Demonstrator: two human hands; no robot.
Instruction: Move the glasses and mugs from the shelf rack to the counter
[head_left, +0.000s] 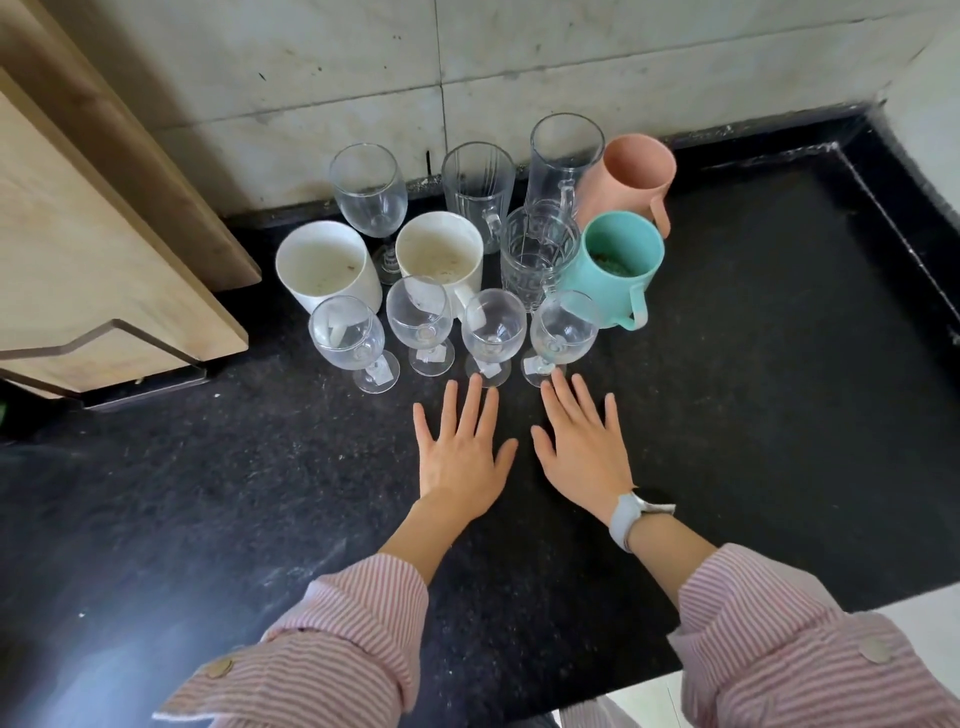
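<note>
Both hands lie flat, palms down, on the black counter (753, 364), fingers spread and holding nothing. The left hand (460, 457) and the right hand (584, 457) sit side by side, their fingertips just short of the front row of glassware. A grey wristband (626, 519) circles the right wrist.

The glasses and mugs stand upright in a tight cluster near the tiled wall (467, 67). No shelf rack shows in this view, so the move looks finished or nearly so.

In front stand four small stemmed glasses (496, 332), each with a paper label on its foot. Behind them are two white mugs (327, 267), a taller wine glass (369, 189), three clear glass mugs (478, 182), a teal mug (621, 265) and a pink mug (631, 171).

The stemmed glasses are likely light, thin-walled and top-heavy on narrow feet, so they would tip and chip easily. Each is best pinched at the stem just under the bowl, or cupped around the bowl, and lifted straight up to clear its neighbours. The clear glass is smooth and could slip in a loose grip.

The white mugs look heavier and sturdy; the handle or a wrap around the body would serve. The teal and pink mugs appear to be light plastic, forgiving if knocked, and easiest taken by their handles. The closeness of the pieces is the main hazard, as one nudged glass could topple others.
</note>
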